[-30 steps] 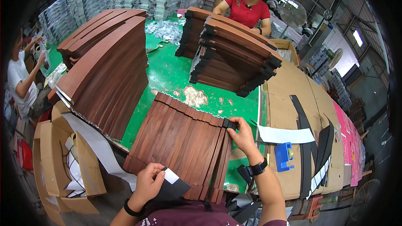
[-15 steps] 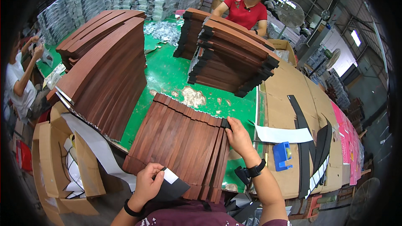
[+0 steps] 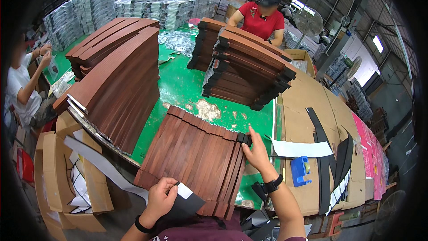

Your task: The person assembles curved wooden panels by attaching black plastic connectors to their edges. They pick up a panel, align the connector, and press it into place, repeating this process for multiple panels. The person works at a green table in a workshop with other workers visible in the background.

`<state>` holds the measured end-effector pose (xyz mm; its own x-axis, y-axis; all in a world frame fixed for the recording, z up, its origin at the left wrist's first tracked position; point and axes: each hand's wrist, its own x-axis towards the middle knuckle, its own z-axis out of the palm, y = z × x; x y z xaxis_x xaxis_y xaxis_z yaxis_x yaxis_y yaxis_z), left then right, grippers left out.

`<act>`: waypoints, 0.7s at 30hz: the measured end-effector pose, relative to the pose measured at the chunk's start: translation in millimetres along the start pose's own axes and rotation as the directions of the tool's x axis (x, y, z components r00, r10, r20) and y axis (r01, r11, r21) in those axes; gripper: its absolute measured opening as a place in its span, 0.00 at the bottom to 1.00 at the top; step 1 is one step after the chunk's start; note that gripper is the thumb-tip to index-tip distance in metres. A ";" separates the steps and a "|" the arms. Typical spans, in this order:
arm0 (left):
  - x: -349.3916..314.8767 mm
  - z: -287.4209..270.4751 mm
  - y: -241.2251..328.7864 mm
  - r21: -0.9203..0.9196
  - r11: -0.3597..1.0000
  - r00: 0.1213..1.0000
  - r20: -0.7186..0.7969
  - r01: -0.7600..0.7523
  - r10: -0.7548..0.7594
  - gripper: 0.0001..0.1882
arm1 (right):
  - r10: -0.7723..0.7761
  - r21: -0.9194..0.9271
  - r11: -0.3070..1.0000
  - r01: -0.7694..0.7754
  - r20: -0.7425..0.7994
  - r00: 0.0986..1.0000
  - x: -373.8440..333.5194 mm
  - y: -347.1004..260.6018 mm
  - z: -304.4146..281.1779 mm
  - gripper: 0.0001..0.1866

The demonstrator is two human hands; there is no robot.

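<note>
left hand pinches a black strip; right hand reaches forward, loosely open. its thumb meets a black slat end.

My view comes from the left of two fisheye cameras worn on my head, above the near side of the green table. It faces down and forward over that table, upright and unmirrored, quite close to my left hand and right hand at the table's near side. Its wide reach takes in the wrapped stacks far beyond the table, with straight edges bending toward a dark round rim.
</note>
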<state>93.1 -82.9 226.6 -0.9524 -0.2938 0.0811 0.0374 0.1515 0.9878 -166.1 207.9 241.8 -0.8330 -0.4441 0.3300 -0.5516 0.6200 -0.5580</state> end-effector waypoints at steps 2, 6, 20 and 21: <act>-0.4 -0.2 3.3 -0.016 1.000 0.999 0.031 0.010 -0.009 0.07 | -0.062 -0.018 0.998 0.061 -0.011 0.998 -2.2 3.5 -0.8 0.38; -0.1 -0.2 4.9 -0.019 1.000 1.000 0.010 0.012 -0.012 0.07 | -0.079 0.002 0.997 0.079 -0.010 0.997 -2.8 3.8 0.4 0.39; 2.2 -1.3 7.9 -0.016 0.999 0.998 0.051 0.042 -0.041 0.06 | -0.068 0.034 0.997 0.072 -0.097 0.993 2.7 -2.0 -4.1 0.23; 1.8 -1.4 8.2 -0.009 0.999 0.998 0.050 0.048 -0.048 0.06 | -0.072 0.045 0.996 0.077 -0.106 0.992 2.3 -1.5 -3.7 0.23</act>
<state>92.1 -83.6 235.0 -0.9672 -0.2527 0.0270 -0.0059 0.1284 0.9917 -167.4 208.4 246.3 -0.7908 -0.4164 0.4486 -0.6119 0.5542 -0.5643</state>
